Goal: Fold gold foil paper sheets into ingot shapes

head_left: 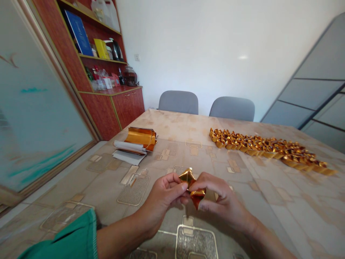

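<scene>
Between my two hands, above the near middle of the table, is a piece of shiny gold foil paper [198, 194], folded into a pointed, boat-like shape. My left hand [168, 190] pinches its left end between thumb and fingers. On the other end, my right hand [219, 194] is closed with its index finger pressing the middle and its thumb at the lower tip. Part of the foil is hidden behind the fingers. Further left lies a stack of curled gold foil sheets [141, 136] with white backs. Rows of folded gold foil pieces [258, 144] stand at the right.
A patterned tablecloth [167, 219] covers the table. Two grey chairs [178, 102] stand at the far edge, before a white wall. A red-brown cabinet [129, 108] with shelves is at the back left, beside a frosted glass door [35, 97]. Grey panels [309, 86] stand at the right.
</scene>
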Demonstrator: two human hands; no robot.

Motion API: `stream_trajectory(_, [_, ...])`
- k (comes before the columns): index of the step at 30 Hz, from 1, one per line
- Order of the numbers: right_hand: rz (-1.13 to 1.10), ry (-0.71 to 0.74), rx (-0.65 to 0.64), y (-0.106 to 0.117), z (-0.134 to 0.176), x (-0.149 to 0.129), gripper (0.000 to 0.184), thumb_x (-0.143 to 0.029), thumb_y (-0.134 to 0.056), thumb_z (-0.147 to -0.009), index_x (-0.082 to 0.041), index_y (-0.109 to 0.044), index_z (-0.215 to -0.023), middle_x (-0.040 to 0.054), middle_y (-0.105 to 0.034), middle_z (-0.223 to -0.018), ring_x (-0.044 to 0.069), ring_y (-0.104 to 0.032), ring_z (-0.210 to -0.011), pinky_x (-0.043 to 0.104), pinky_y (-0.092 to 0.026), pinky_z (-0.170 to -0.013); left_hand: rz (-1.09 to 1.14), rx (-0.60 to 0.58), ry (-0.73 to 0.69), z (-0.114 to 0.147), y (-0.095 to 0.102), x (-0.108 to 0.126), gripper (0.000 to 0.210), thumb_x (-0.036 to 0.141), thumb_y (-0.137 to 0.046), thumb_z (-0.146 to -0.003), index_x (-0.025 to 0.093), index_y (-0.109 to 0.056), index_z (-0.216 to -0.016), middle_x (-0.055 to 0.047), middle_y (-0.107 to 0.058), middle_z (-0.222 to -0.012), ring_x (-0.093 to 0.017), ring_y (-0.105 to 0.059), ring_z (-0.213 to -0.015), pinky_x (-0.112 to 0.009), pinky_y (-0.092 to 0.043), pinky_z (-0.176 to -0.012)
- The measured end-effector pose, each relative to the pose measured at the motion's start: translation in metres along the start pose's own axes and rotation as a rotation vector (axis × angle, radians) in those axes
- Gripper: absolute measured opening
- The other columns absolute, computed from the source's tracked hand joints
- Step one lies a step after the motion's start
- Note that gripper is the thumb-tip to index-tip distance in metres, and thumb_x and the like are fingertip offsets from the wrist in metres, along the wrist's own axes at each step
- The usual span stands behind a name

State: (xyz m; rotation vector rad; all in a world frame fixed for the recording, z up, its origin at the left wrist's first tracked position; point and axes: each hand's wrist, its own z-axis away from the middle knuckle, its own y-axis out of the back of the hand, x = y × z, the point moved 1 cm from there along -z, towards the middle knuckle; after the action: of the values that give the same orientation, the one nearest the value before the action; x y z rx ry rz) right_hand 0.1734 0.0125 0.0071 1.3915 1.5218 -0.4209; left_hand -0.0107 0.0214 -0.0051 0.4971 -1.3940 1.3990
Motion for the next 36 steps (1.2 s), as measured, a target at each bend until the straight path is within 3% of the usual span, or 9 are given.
stream_trajectory(4, [-0.028,-0.081,0.069,-0.008,-0.002,-0.009,0.012,-0.038,-0.070,-0.086,-0.026,-0.070,-0.089,-0.0004,-0.063,-0.079,0.016,-0.057,-0.073,0.031,-0.042,-0.066,-0.005,-0.010,-0.042,0.002,-0.002,0.001,0.034,0.033,-0.084,-0.069,0.014,-0.057,-0.077,0.001,-0.067,-0.067,-0.008,-0.060,-0.059,-0.018,-0.046,-0.059])
stream_trajectory(11, [-0.129,-0.139,0.118,-0.010,0.001,-0.014,0.023,-0.048,-0.068,-0.085,-0.025,-0.068,-0.090,0.0016,-0.062,-0.080,0.019,-0.055,-0.074,0.033,-0.042,-0.067,0.025,0.028,-0.093,0.005,-0.003,0.004,0.031,0.032,-0.085,-0.069,0.014,-0.060,-0.076,0.000,-0.068,-0.070,-0.008,-0.061,-0.060,-0.018,-0.048,-0.060])
stream_trajectory(19, [-0.024,-0.128,0.293,-0.015,-0.002,-0.015,0.014,-0.023,-0.069,-0.084,-0.022,-0.063,-0.071,-0.0002,-0.058,-0.076,0.016,-0.055,-0.073,0.030,-0.040,-0.065,0.061,0.036,-0.064,0.006,-0.003,-0.003,0.034,0.029,-0.089,-0.064,0.013,-0.060,-0.075,0.001,-0.068,-0.069,-0.009,-0.064,-0.061,-0.019,-0.051,-0.061])
stream_trajectory(25, [-0.069,-0.128,0.319,-0.020,-0.002,-0.018,0.012,-0.024,-0.066,-0.086,-0.022,-0.066,-0.074,0.0013,-0.059,-0.080,0.018,-0.056,-0.077,0.031,-0.042,-0.067,0.039,0.077,-0.078,0.006,-0.003,-0.003,0.033,0.030,-0.089,-0.064,0.013,-0.064,-0.076,0.000,-0.068,-0.069,-0.009,-0.064,-0.063,-0.020,-0.054,-0.064])
stream_trajectory(30, [0.046,-0.127,0.396,-0.025,-0.003,-0.018,0.016,-0.018,-0.065,-0.082,-0.022,-0.061,-0.066,0.0015,-0.059,-0.080,0.017,-0.057,-0.076,0.030,-0.043,-0.065,0.078,0.085,-0.038,0.005,-0.004,-0.005,0.035,0.029,-0.091,-0.060,0.012,-0.063,-0.074,-0.001,-0.070,-0.071,-0.010,-0.065,-0.064,-0.021,-0.055,-0.066])
stream_trajectory(36, [0.088,-0.156,0.425,-0.024,-0.003,-0.013,0.015,-0.019,-0.065,-0.081,-0.022,-0.056,-0.070,0.0006,-0.059,-0.074,0.016,-0.055,-0.068,0.030,-0.043,-0.060,0.039,0.086,-0.067,0.004,-0.005,-0.007,0.033,0.029,-0.091,-0.061,0.012,-0.065,-0.074,-0.003,-0.072,-0.074,-0.012,-0.067,-0.066,-0.021,-0.055,-0.065])
